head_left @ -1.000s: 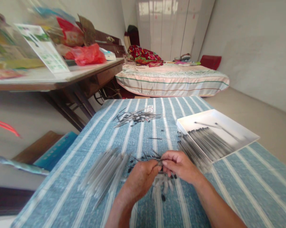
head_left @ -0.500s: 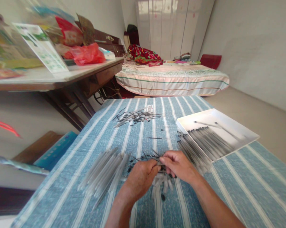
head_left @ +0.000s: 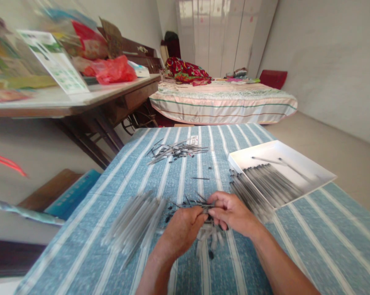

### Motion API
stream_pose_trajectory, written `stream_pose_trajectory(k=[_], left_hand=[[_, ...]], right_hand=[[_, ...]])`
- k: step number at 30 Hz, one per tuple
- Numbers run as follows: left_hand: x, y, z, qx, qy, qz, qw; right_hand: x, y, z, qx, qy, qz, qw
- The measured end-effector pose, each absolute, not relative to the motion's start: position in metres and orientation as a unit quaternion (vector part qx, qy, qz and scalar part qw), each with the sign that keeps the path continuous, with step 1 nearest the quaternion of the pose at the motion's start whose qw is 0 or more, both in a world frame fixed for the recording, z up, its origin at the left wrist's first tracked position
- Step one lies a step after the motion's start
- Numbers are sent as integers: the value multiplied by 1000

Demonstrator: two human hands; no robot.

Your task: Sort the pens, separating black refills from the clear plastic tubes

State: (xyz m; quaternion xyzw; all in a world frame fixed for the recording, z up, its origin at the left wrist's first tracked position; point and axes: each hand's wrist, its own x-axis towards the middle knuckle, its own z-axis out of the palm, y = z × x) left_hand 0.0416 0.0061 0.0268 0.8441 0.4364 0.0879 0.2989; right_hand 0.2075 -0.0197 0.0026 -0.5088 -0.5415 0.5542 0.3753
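My left hand (head_left: 185,227) is closed, thumb and forefinger pinched together over a loose pile of pen parts. Right beside it, my right hand (head_left: 229,213) has its thumb and fingertips drawn together, meeting the left fingertips. What they pinch is small and mostly hidden; I cannot make it out. Around and beneath the fingers lie thin dark refills (head_left: 188,201) and black caps. Short clear pieces (head_left: 215,237) lie just in front of the hands. To the left is a bundle of clear pen barrels (head_left: 136,223).
A white box lid (head_left: 307,166) at the right holds rows of black-ended pens (head_left: 267,184), more lying against its left side. Farther back is a heap of thin pen parts (head_left: 177,150). A cluttered side table (head_left: 111,92) stands left, a bed (head_left: 224,102) beyond the striped cloth.
My right hand's fingers have loosened and shifted slightly at the pinch point. The left hand stays in place; the piles look the same.
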Motion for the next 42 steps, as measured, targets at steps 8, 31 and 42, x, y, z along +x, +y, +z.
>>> stream_pose_trajectory(k=[8, 31, 42], left_hand=[[42, 5, 28, 850, 433, 79, 288], [43, 5, 31, 842, 443, 66, 300], [45, 3, 32, 839, 437, 66, 318]], right_hand=[[209, -21, 4, -504, -548, 562, 359], [220, -20, -1, -474, -519, 590, 397], [214, -21, -4, -508, -528, 568, 374]])
